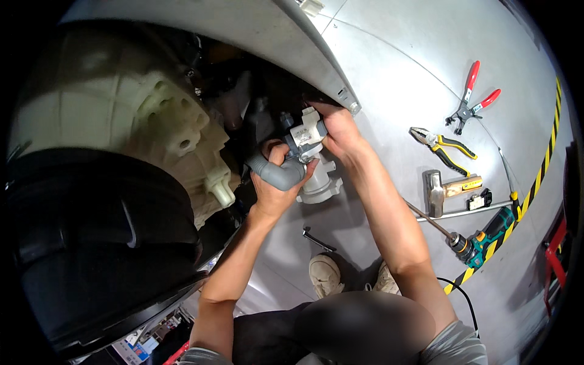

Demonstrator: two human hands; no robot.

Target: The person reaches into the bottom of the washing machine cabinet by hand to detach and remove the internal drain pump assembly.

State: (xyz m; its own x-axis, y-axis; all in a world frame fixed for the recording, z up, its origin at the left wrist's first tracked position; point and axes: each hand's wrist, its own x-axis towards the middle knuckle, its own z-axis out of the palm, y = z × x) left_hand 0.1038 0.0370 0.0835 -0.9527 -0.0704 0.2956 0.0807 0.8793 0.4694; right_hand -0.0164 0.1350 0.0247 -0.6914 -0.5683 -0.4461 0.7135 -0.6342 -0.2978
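A white plastic drain pump (317, 187) with a grey corrugated hose (285, 175) on it is held between both my hands, at the opening of a machine's pale grey casing (243, 18). The fingers of my left hand (271, 196) are closed around the bent end of the hose, next to the pump. My right hand (342, 132) grips the pump's upper end from the right, with some fingertips hidden behind it. To the left is the machine's cream plastic tub (164, 115), ribbed and dusty. Dark parts behind the pump are hard to make out.
On the grey floor to the right lie red-handled pliers (468, 100), yellow-and-black combination pliers (444, 149), a hammer (447, 191) and a green cordless drill (486, 240) with a long bit. Black-and-yellow tape (538, 179) runs beyond them. A large black rounded part (97, 237) fills the lower left.
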